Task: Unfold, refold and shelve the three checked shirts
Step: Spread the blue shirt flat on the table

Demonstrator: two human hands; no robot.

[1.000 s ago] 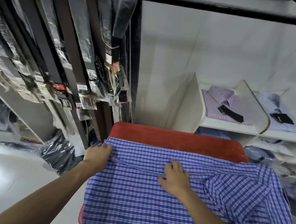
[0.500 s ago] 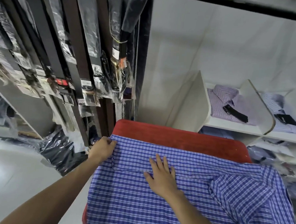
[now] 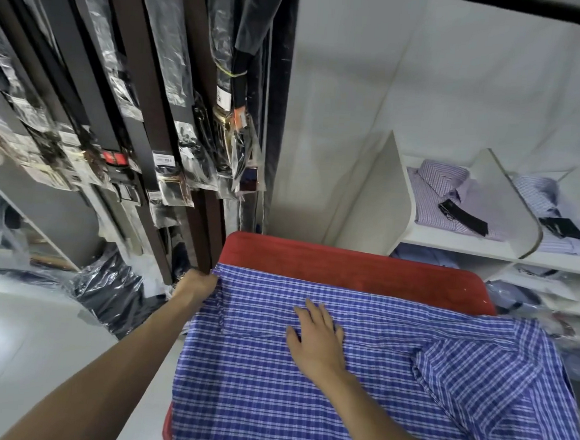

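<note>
Checked shirt: one blue-and-white checked shirt (image 3: 304,392) lies spread over the red tabletop (image 3: 347,261), covering its near part and hanging past the left and right edges; a strip of red shows along the far edge.
Fold: a folded section with a flap lies toward the right edge of the tabletop.
Left hand: the left hand (image 3: 196,283) is at the far-left corner of the shirt, its grip pinching the cloth edge there, fingers curled and mostly hidden under the fabric.
Right hand: the right hand (image 3: 318,338) lies flat on the shirt near the middle, fingers straight and spread, grip released, pressing the cloth against the tabletop.
Shelf: a white shelf unit (image 3: 458,240) stands beyond the right far corner, with upright dividers.
Shelved shirts: two folded shirts on the upper shelf, one lilac striped shirt (image 3: 455,197) and one pale blue striped shirt (image 3: 543,206), each in its own compartment with one black tag on it; more bagged shirts below, count unclear.
Belts: many belts in clear sleeves (image 3: 153,90) hang on the left, too many to count surely.
Writing: white labels on the belts, text too small to read.
</note>
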